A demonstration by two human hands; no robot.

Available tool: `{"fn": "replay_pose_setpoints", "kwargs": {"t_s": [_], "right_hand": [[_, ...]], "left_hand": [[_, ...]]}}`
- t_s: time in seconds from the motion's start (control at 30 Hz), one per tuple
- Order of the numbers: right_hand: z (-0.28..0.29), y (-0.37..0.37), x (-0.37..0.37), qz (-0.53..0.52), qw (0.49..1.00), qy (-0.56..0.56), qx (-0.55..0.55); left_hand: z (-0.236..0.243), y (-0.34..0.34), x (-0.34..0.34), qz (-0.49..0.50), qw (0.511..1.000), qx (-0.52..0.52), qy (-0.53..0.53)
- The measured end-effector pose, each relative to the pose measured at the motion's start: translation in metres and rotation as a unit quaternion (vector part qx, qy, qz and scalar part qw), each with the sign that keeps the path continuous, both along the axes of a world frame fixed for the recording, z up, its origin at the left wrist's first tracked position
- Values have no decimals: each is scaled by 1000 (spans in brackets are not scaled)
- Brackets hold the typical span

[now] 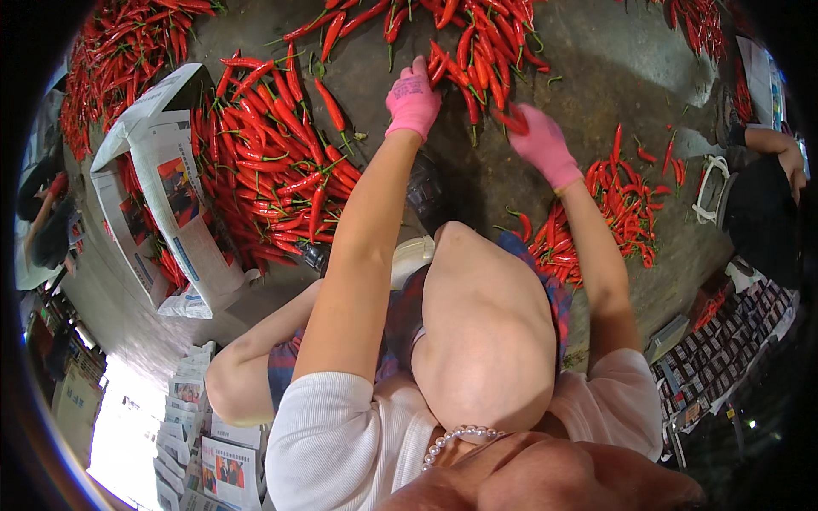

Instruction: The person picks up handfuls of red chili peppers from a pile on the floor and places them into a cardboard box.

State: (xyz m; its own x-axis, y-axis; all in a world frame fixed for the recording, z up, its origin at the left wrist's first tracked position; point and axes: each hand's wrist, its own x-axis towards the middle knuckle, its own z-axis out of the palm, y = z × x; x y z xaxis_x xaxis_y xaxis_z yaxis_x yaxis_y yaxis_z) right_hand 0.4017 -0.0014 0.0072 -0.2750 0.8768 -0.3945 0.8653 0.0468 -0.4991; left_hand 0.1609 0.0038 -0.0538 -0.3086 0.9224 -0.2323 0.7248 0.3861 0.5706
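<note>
My left hand [413,104], in a pink glove, reaches to the near edge of the far pile of red chili peppers [490,47]. Its fingers are curled beside the peppers there; what they hold, if anything, is hidden. My right hand [545,146], gloved in pink too and slightly blurred, grips a red chili pepper [512,120] just right of that pile. A large heap of red chilies [277,162] spreads to the left of my left forearm. Under my right forearm lies a smaller heap of chilies [609,213].
An open newspaper-covered box [200,243] with chilies inside stands at the left. Folded newspapers [226,468] are stacked at lower left. More chilies [128,64] cover the far-left floor. Other people [763,196] sit at both sides. Loose peppers lie on the grey floor [596,51].
</note>
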Motion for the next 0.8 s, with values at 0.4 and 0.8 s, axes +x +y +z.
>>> {"fn": "replay_pose_setpoints", "kwargs": {"t_s": [0.4, 0.8], "right_hand": [[7, 102, -118, 5, 972, 186, -143], [59, 30, -104, -44, 902, 362, -232]], "left_hand": [[48, -79, -68, 110, 292, 77, -947], [39, -68, -22, 162, 589, 65, -789]]}}
